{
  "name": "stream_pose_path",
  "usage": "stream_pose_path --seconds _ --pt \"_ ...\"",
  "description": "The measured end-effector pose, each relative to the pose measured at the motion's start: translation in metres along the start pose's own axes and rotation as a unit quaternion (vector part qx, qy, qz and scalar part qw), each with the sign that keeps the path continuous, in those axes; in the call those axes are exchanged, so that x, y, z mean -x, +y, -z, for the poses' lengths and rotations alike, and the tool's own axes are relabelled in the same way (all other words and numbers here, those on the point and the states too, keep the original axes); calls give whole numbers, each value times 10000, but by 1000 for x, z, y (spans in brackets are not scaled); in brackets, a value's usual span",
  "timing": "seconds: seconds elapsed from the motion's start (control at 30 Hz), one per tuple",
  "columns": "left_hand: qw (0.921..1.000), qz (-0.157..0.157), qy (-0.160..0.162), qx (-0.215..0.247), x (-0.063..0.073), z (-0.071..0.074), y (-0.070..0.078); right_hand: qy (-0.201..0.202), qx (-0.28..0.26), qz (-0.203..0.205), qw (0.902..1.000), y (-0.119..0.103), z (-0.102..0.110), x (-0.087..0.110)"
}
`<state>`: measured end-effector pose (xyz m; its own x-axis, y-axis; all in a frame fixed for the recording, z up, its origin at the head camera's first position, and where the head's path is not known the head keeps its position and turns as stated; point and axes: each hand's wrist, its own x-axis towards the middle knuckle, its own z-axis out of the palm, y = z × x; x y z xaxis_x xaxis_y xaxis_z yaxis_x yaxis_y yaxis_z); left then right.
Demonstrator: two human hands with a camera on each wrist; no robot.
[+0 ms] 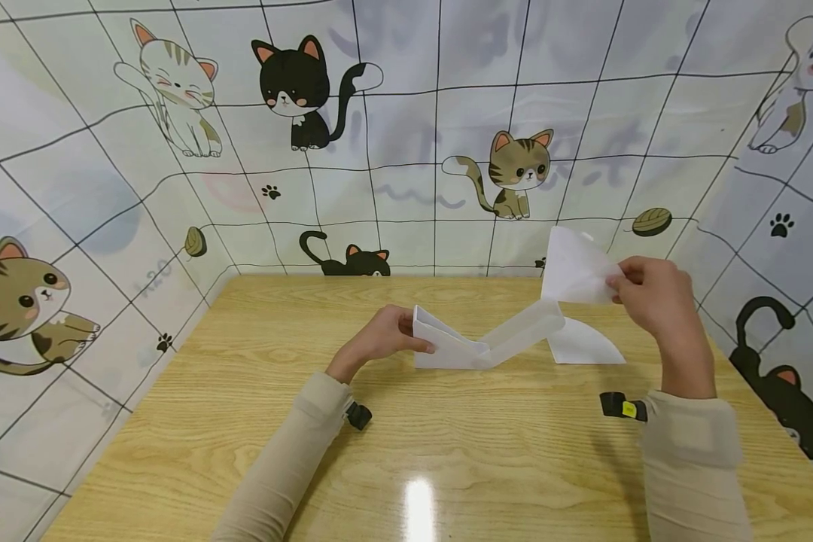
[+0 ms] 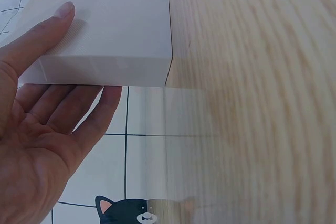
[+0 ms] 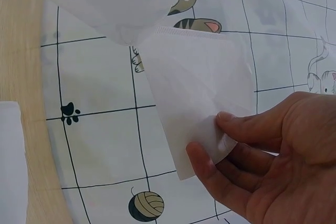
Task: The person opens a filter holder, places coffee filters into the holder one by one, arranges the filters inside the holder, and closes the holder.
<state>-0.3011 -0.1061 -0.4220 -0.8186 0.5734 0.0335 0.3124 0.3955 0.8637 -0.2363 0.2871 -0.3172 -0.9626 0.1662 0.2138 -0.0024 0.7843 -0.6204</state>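
My left hand point(image 1: 396, 335) grips the end of a white, angled box-like holder point(image 1: 447, 350), its thumb on the broad face and its fingers behind. Seen by the left wrist camera, the holder point(image 2: 121, 30) has flat faces and a straight edge. Its other arm slants up to the right. Over that raised end, my right hand point(image 1: 653, 293) pinches the edge of a thin, fan-shaped white paper filter point(image 1: 576, 271) between thumb and fingers. A crimped strip runs along the paper filter point(image 3: 202, 72) in the right wrist view. Below the raised end lies another fan-shaped white sheet point(image 1: 586, 345).
The wooden table point(image 1: 501, 452) reaches back to a wall covering point(image 1: 406, 150) printed with cats and a grid. Similar covering rises at both sides. Dark wrist cameras sit at both cuffs, and a light reflects off the table's near part.
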Motion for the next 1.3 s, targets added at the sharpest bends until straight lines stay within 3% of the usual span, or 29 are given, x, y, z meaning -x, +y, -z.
stream_pose_path --seconds 1.0,1.3 --pt "10000 48 53 -32 0 -1 0 69 78 211 9997 -18 8 11" --pt "10000 77 44 -44 0 -1 0 140 228 486 9985 -27 5 15"
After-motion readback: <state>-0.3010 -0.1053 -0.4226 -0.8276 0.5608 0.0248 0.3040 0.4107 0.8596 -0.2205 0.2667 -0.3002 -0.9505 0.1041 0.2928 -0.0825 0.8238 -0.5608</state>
